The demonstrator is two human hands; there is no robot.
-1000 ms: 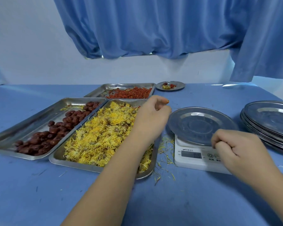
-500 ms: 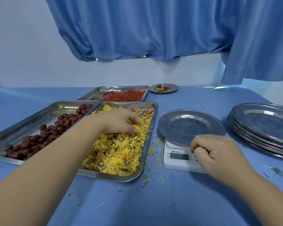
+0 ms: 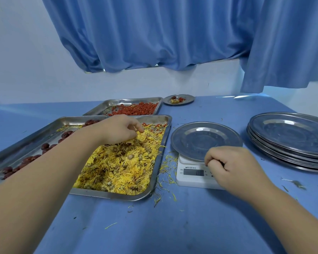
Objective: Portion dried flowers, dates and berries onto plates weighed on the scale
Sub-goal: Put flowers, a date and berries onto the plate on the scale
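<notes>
My left hand [image 3: 120, 129] reaches into the steel tray [image 3: 157, 162] of yellow dried flowers [image 3: 123, 165], fingers curled down and pinching flowers at its far end. An empty metal plate [image 3: 206, 139] sits on the white scale [image 3: 193, 176]. My right hand [image 3: 229, 165] hovers over the scale's front right with fingers curled; nothing shows in it. A tray of dark red dates [image 3: 28, 160] lies at the left. Behind it stands a tray of red berries [image 3: 134, 110].
A stack of metal plates [image 3: 290, 140] stands at the right. A small filled plate [image 3: 178, 99] sits at the back by the berry tray. Loose petals [image 3: 166, 173] lie scattered between flower tray and scale. Blue curtains hang over the table's far edge.
My left hand went from above the flower tray's right rim down into the flowers and now pinches some. My right hand stayed by the scale. The camera view shifted slightly.
</notes>
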